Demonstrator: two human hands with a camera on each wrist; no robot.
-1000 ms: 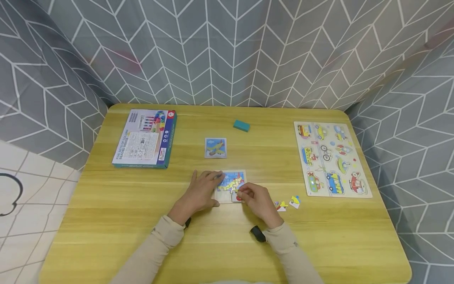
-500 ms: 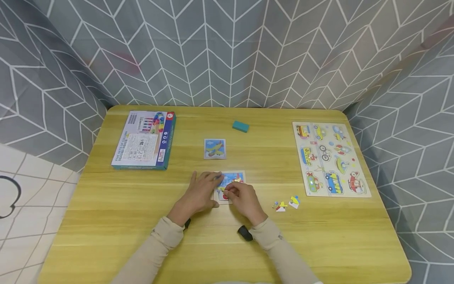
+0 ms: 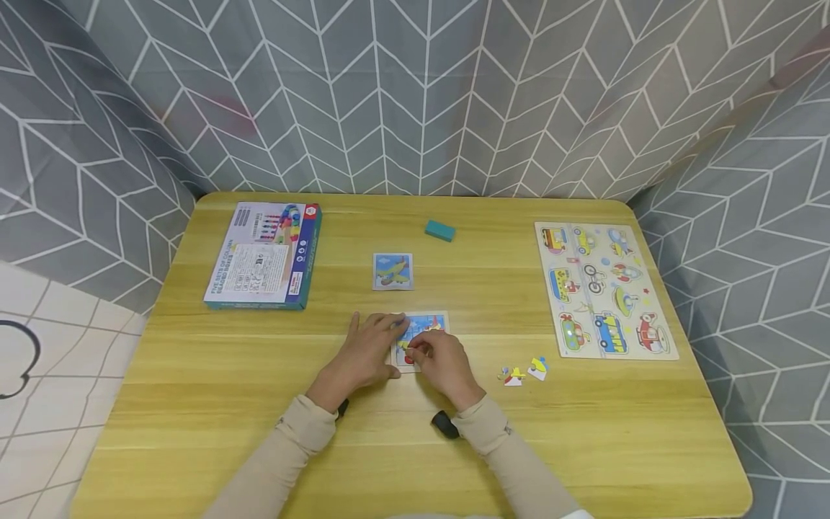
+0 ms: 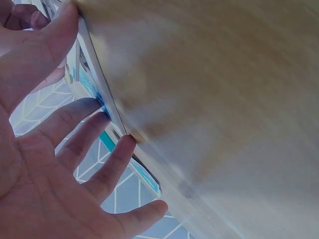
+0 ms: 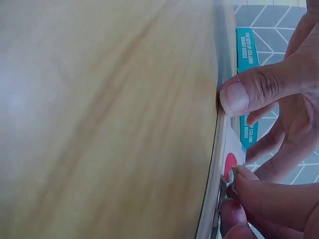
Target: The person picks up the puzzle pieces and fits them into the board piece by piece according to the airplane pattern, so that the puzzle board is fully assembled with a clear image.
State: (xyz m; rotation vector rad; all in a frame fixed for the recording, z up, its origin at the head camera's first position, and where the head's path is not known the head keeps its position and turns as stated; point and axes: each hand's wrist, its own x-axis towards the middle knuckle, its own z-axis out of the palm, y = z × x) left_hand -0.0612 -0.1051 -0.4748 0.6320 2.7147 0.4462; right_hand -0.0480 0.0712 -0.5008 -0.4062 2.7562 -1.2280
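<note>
A small jigsaw board [image 3: 421,322] with a blue picture lies in front of me, mostly filled in. My left hand [image 3: 367,351] rests at its left side. In the left wrist view, the spread fingers [image 4: 82,134] and thumb meet the board's edge. Between thumb and fingertips, my right hand [image 3: 443,359] pinches a jigsaw piece [image 5: 233,175] over the board's lower left part, close to a red round patch. The fingers hide much of that piece. Loose jigsaw pieces [image 3: 514,377] lie to the right on the table, with another yellow piece [image 3: 537,368] beside them.
Beyond the board lies a square airplane picture card [image 3: 393,272]. A small teal block [image 3: 440,231] is further back. A flat boxed bead set [image 3: 256,256] occupies the back left, and a wooden vehicle puzzle [image 3: 606,292] the right side. Patterned curtains [image 3: 415,101] border the table.
My right hand has moved left along the board with the jigsaw piece, from the lower right part to the lower left, and shifted only slightly in the last half second. My left hand stays put.
</note>
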